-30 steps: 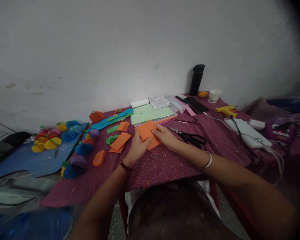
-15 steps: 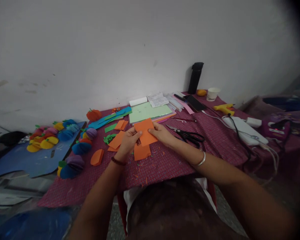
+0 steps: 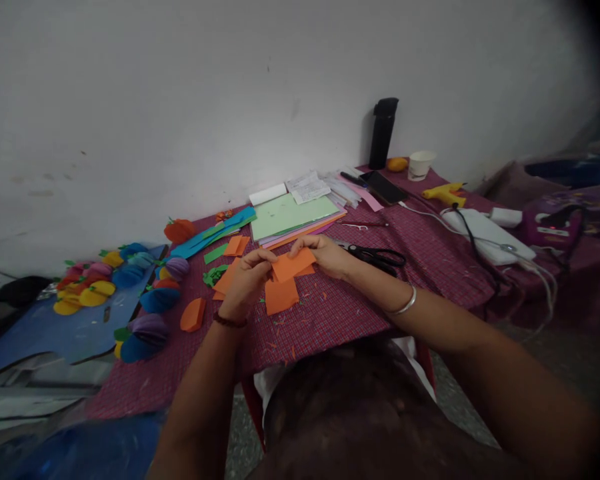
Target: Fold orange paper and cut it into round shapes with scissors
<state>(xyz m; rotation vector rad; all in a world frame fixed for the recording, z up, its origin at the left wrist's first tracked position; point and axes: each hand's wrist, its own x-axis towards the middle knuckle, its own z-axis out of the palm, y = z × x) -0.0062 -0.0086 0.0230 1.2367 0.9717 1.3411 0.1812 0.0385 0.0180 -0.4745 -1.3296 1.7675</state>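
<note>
Between my two hands is an orange sheet of paper (image 3: 291, 265), folded over, with part of its lower layer showing at the right. My left hand (image 3: 254, 272) pinches its left end. At the top right, my right hand (image 3: 325, 255) grips the fold with thumb and fingers. Just below lies another orange paper piece (image 3: 281, 297) on the checked cloth. Beside my left hand are more orange sheets (image 3: 225, 285), partly covered by it. A rounded orange paper stack (image 3: 193, 315) and green paper scraps (image 3: 214, 275) lie farther left.
Black-handled scissors (image 3: 377, 256) lie right of my right hand. Behind are stacked coloured sheets (image 3: 295, 217), a phone (image 3: 384, 188), a black bottle (image 3: 383, 133) and a paper cup (image 3: 420, 165). A yellow glue gun (image 3: 445, 194) and cables are at right; paper pumpkins (image 3: 153, 333) at left.
The orange sheet was open and upright; now its top is folded down into a shorter shape. My right hand has moved onto its upper edge. The view has shifted slightly.
</note>
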